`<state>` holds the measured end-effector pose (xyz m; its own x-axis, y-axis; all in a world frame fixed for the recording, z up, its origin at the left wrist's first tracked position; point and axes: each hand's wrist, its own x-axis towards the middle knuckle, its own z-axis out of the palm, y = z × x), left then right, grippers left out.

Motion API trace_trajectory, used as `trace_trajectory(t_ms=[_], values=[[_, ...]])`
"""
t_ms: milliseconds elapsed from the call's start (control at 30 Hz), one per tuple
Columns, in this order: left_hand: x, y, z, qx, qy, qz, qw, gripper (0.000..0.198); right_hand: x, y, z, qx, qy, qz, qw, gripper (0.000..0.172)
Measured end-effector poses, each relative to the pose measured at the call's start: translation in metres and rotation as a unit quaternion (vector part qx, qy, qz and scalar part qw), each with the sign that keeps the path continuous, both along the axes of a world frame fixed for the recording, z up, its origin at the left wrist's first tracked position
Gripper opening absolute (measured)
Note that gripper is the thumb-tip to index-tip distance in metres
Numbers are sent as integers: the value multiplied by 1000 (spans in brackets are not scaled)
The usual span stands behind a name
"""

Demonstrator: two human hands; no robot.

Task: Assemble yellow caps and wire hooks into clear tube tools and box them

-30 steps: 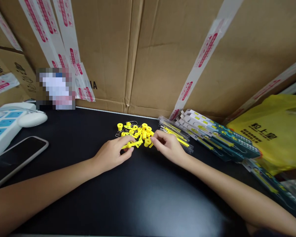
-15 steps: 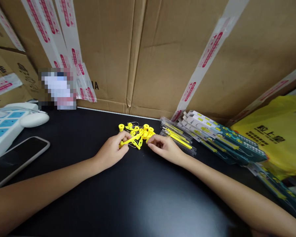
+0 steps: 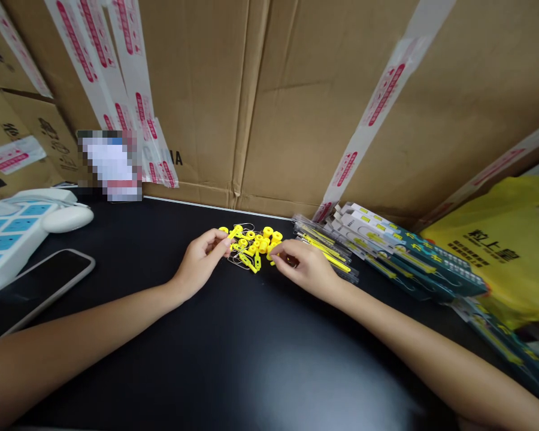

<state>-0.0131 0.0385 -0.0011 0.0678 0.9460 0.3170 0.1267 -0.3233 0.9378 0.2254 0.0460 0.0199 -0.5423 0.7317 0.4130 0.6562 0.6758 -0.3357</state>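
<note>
A small heap of yellow plastic parts [image 3: 254, 242] with thin wire loops lies on the black table [image 3: 233, 347] near the cardboard wall. My left hand [image 3: 200, 262] is at the heap's left edge, fingers curled and pinched on a small yellow piece. My right hand [image 3: 304, 265] rests at the heap's right edge, its fingers closed in a pinch on another yellow part. The two hands face each other across the heap.
Clear packets with yellow strips [image 3: 326, 248] and teal-and-white packaged items [image 3: 399, 248] lie fanned to the right. A yellow plastic bag [image 3: 503, 245] sits far right. A phone [image 3: 40, 284], a blue-white power strip [image 3: 2, 236] and a white mouse [image 3: 67, 218] lie at left. Taped cardboard boxes [image 3: 273, 102] stand behind.
My left hand let go of the long yellow piece and moved up to the heap's left edge. My right hand stayed at the heap's right side.
</note>
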Motion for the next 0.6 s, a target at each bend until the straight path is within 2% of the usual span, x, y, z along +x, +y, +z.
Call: trace_trajectory(t_ms=[100,167,367,600], values=[[0,1,0,-4,0,-7,1000,21,-7,12,16,77,-80,-36,993,16],[0,1,-2,-9,2,-17,1000,22,-14,25,25,97,-151,-63,982,16],[-1,3,-12,-23,6,-41,999,23,-33,61,33,76,-236,-85,965,15],[0,3,-12,-37,-18,-57,998,20,-42,66,30,34,-267,-98,958,14]])
